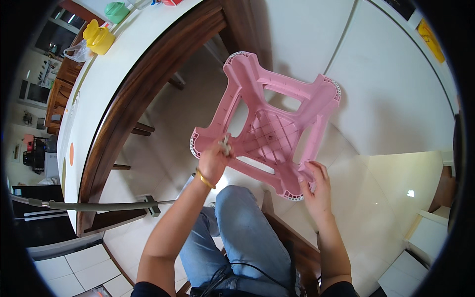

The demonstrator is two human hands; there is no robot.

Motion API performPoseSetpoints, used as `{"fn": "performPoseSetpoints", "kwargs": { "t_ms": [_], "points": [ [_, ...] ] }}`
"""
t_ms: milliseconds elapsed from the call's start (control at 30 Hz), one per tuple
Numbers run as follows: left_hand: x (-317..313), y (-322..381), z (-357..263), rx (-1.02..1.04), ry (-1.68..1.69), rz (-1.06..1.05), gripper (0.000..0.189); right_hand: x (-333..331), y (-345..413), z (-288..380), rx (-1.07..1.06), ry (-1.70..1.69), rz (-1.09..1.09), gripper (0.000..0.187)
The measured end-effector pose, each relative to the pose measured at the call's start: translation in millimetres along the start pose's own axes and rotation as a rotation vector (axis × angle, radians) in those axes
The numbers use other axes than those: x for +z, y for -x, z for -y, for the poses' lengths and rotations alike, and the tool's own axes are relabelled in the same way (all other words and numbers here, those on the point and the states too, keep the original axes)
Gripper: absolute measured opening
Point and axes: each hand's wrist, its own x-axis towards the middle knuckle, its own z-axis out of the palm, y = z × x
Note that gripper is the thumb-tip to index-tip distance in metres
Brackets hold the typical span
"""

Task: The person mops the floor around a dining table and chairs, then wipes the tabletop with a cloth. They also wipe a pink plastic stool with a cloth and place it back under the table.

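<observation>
A pink plastic stool [272,135] is upside down in front of me, its hollow underside and four legs facing up towards the camera. My right hand [317,185] grips the near right leg with the thumb and fingers around its edge. My left hand [217,157] is closed on a small crumpled greyish cloth or wipe [225,145], held over the near left part of the stool by the leg and side rail. A yellow bracelet is on the left wrist. Whether the stool's seat rests on anything is hidden.
A white-topped table with a dark wooden edge [148,65] curves along the left, bearing a yellow container [98,37] and a green one [116,12]. White cabinet doors [386,81] stand at the upper right. A grey-green bar [100,206] reaches in from the left. Below are my knees and a wooden chair [293,234].
</observation>
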Motion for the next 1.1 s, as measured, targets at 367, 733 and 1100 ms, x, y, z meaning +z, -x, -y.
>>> {"fn": "performPoseSetpoints", "kwargs": {
  "t_ms": [367, 733, 1100],
  "points": [
    [-4.3, -210.9, -86.3, 0.607, -1.166, -0.253, 0.035, 41.7, -4.6, -0.6, -0.029, 0.274, 0.109, 0.043],
    [31.4, -288.1, -96.9, 0.859, -1.697, -0.278, 0.019, 51.1, -6.2, -5.4, -0.001, 0.431, 0.145, 0.046],
    [36.9, -282.1, -105.5, 0.751, -2.407, -0.226, 0.015, 47.1, -2.4, -17.1, 0.009, 0.437, 0.092, 0.045]
  ]
}}
